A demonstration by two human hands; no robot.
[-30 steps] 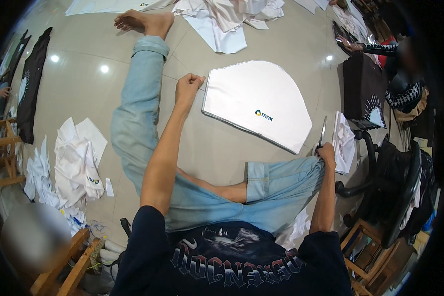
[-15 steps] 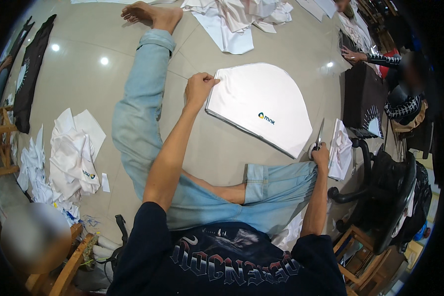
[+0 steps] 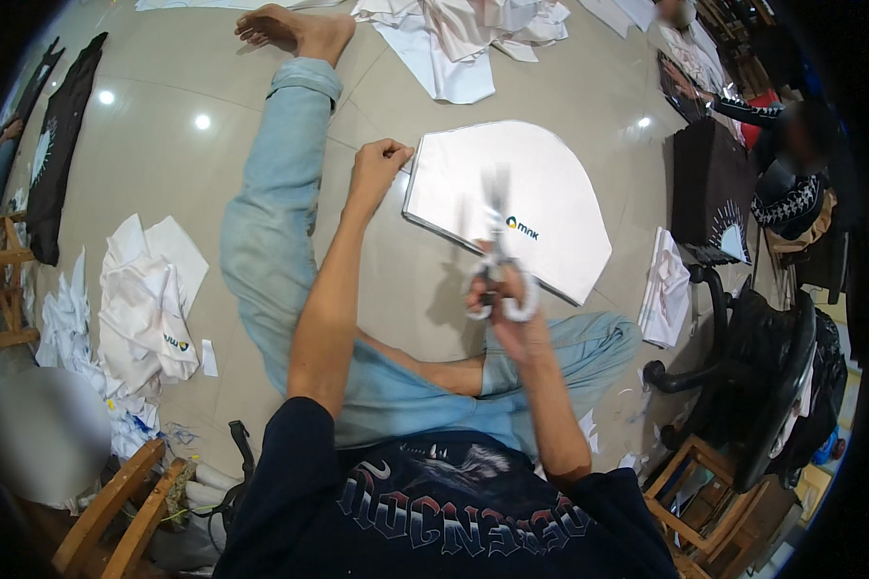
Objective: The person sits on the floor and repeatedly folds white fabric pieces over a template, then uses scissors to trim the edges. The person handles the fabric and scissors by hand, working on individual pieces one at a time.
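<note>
A stack of white cut fabric pieces (image 3: 512,183), rounded at the far side and bearing a small printed logo, lies flat on the floor before me. At its far-left corner my left hand (image 3: 375,176) is pinched closed, fingertips beside the edge; whether anything thin is between them is hidden. My right hand (image 3: 512,318) grips scissors (image 3: 495,241) by their pale handles. They are raised over the near edge of the stack, blades pointing away from me and smeared by motion.
White fabric heaps lie at the far side (image 3: 463,48) and left (image 3: 145,299). Folded white cloth (image 3: 664,289) is at right, by a dark box (image 3: 710,193) and a black chair (image 3: 743,376). My jeans-clad legs (image 3: 280,193) flank the stack. Other people sit at left and right.
My right hand has swung left with the scissors, from beside my right knee to over the stack. My left hand has shifted slightly left, off the top of the stack's corner.
</note>
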